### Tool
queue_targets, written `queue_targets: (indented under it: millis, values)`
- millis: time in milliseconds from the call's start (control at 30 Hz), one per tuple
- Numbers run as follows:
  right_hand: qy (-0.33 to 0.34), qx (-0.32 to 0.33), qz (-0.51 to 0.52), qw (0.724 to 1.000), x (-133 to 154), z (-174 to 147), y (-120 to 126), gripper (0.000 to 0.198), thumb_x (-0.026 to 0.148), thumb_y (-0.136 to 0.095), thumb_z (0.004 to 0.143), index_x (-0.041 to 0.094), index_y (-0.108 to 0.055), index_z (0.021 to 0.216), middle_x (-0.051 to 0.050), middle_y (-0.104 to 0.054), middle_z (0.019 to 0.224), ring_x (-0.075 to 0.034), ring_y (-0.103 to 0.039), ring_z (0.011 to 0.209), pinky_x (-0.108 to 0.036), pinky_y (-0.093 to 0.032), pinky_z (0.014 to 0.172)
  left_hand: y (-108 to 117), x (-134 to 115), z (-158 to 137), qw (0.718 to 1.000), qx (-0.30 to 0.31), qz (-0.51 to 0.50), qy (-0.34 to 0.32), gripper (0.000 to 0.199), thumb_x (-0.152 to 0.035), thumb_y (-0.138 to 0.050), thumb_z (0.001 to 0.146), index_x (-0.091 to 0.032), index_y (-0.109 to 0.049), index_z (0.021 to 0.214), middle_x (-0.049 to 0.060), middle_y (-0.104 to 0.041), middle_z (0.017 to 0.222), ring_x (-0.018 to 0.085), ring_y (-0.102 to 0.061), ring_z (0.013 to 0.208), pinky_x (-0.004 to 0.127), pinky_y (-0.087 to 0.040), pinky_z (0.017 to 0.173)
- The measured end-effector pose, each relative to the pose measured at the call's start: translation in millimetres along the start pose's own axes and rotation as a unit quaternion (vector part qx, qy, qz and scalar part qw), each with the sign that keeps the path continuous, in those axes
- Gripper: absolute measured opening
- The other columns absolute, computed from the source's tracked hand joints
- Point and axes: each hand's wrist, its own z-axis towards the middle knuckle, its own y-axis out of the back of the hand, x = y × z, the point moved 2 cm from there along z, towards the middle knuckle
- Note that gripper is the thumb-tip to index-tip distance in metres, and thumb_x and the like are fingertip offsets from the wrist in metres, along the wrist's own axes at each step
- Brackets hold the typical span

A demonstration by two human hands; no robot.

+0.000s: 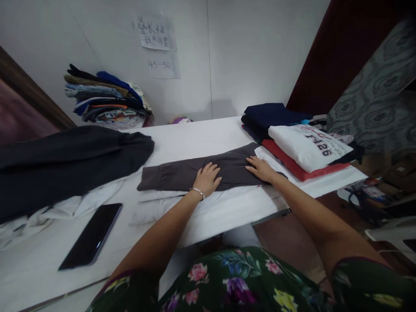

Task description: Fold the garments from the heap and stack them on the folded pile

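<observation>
A dark grey sleeve (182,172) of a garment lies stretched across the table, over white and light grey cloth (227,197). My left hand (208,177) rests flat on the middle of the sleeve, fingers spread, a bracelet on the wrist. Farther right, my right hand (260,169) presses flat on the sleeve's wider end, fingers apart. Neither hand grips anything. Whether the sleeve and the white cloth are one garment I cannot tell.
Folded clothes, a white printed top (308,145) uppermost in front, are piled at the right. A dark garment (71,162) and a phone (92,236) lie on the left. Another clothes stack (107,97) stands at the back. The white table (201,134) ends near my body.
</observation>
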Motion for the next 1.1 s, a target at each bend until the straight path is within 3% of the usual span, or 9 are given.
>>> queue_targets:
  millis: [100,267,400,533,667,767,900,1000,1100]
  values:
    - [0.045,-0.070,0.033,0.996,24.3,-14.6,4.6,0.054,0.051,-0.039,0.093,0.023,-0.046,0.139,-0.012,-0.042,0.146,-0.028,-0.031,0.139,-0.056,-0.023,0.112,1.2,1.0,-1.7,1.000,0.001,-0.018,-0.006,0.045,-0.039,-0.042,0.093,-0.025,-0.047,0.135,0.005,-0.043,0.147,0.023,-0.024,0.141,0.053,-0.025,0.111]
    - [0.167,-0.095,0.079,0.978,45.9,-42.3,3.4,0.043,0.040,-0.049,0.091,0.025,-0.055,0.131,-0.008,-0.049,0.141,-0.025,-0.036,0.136,-0.053,-0.026,0.111,7.0,4.2,-3.5,0.997,0.022,-0.063,-0.026,0.066,-0.053,-0.055,0.084,-0.027,-0.038,0.142,0.006,-0.037,0.150,0.027,-0.020,0.142,0.054,-0.025,0.110]
    - [0.108,-0.149,0.107,0.977,5.7,-54.2,18.7,0.037,0.035,-0.052,0.088,0.022,-0.063,0.121,-0.009,-0.062,0.126,-0.023,-0.050,0.126,-0.046,-0.038,0.107,6.9,6.0,-0.9,0.997,0.037,-0.066,-0.026,0.064,-0.044,-0.064,0.079,-0.027,-0.044,0.138,0.006,-0.037,0.150,0.028,-0.019,0.142,0.055,-0.025,0.110]
    - [0.061,-0.098,0.056,0.992,-34.3,-64.6,23.7,0.042,0.035,-0.057,0.083,0.020,-0.063,0.122,-0.010,-0.060,0.129,-0.027,-0.048,0.127,-0.050,-0.038,0.106,4.0,5.4,2.1,0.998,0.033,-0.052,-0.023,0.055,-0.030,-0.063,0.080,-0.027,-0.049,0.133,0.006,-0.039,0.148,0.027,-0.021,0.142,0.055,-0.027,0.110]
    - [0.054,-0.085,0.032,0.994,-42.7,-70.8,14.8,0.040,0.036,-0.050,0.088,0.020,-0.062,0.122,-0.009,-0.056,0.135,-0.027,-0.045,0.129,-0.051,-0.036,0.107,5.9,9.4,3.4,0.997,0.032,-0.056,-0.043,0.056,-0.025,-0.062,0.080,-0.026,-0.048,0.134,0.007,-0.039,0.148,0.026,-0.021,0.142,0.053,-0.028,0.110]
    - [0.036,-0.100,0.005,0.994,-36.7,-72.6,11.8,0.037,0.033,-0.049,0.088,0.021,-0.063,0.120,-0.009,-0.056,0.134,-0.028,-0.044,0.130,-0.055,-0.032,0.107,15.4,17.9,-1.3,0.995,0.020,-0.077,-0.064,0.055,-0.024,-0.061,0.080,-0.021,-0.049,0.134,0.008,-0.039,0.149,0.025,-0.022,0.142,0.049,-0.029,0.111]
    - [0.067,-0.161,0.002,0.985,-19.1,-79.0,17.1,0.027,0.028,-0.050,0.088,0.022,-0.068,0.107,-0.008,-0.060,0.129,-0.028,-0.042,0.131,-0.056,-0.028,0.107,36.8,34.0,-25.3,0.993,-0.048,-0.081,-0.065,0.048,-0.029,-0.060,0.081,-0.019,-0.054,0.127,0.010,-0.044,0.145,0.026,-0.032,0.137,0.046,-0.032,0.110]
    - [0.099,-0.187,0.033,0.977,0.8,-86.1,18.3,0.020,0.027,-0.051,0.087,0.023,-0.070,0.092,-0.007,-0.061,0.128,-0.027,-0.041,0.133,-0.054,-0.031,0.106,51.1,46.0,-53.7,0.993,-0.094,-0.065,-0.038,0.036,-0.033,-0.059,0.082,-0.019,-0.062,0.116,0.010,-0.060,0.125,0.025,-0.051,0.119,0.043,-0.041,0.103]
    - [0.131,-0.175,0.052,0.974,26.3,-90.1,13.9,0.018,0.026,-0.052,0.087,0.024,-0.070,0.089,-0.006,-0.060,0.130,-0.027,-0.038,0.134,-0.054,-0.030,0.107,59.3,53.5,-80.6,0.995,-0.080,-0.051,-0.009,0.024,-0.036,-0.058,0.083,-0.020,-0.068,0.098,0.007,-0.069,0.100,0.022,-0.060,0.097,0.038,-0.047,0.089]
